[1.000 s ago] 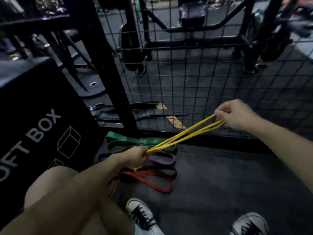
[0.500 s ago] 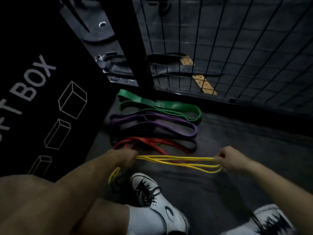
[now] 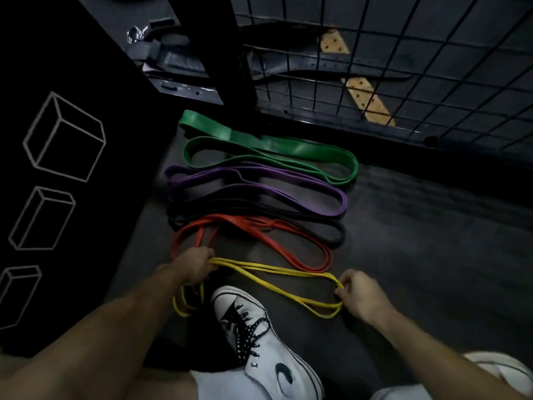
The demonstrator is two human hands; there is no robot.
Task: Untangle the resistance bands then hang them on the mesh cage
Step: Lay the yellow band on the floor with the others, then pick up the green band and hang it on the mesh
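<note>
both hands (image 3: 196, 267) (image 3: 359, 295) grip yellow band (image 3: 277, 287); fingertips hidden

Floor (image 3: 432, 241): dark grey, matte, dimly lit, under my feet. Black box (image 3: 86, 82) on my left, tall, printed with white outline drawings of cuboids down its side. Black upright post (image 3: 219, 47) ahead, standing at the near edge of a wire fence. Beyond the post, flat black metal base plates (image 3: 178, 62) with a shiny bolt (image 3: 133, 33). Two yellow strips (image 3: 366, 102) lie on the floor behind the wire. Light: low, corners of the view nearly black.
</note>
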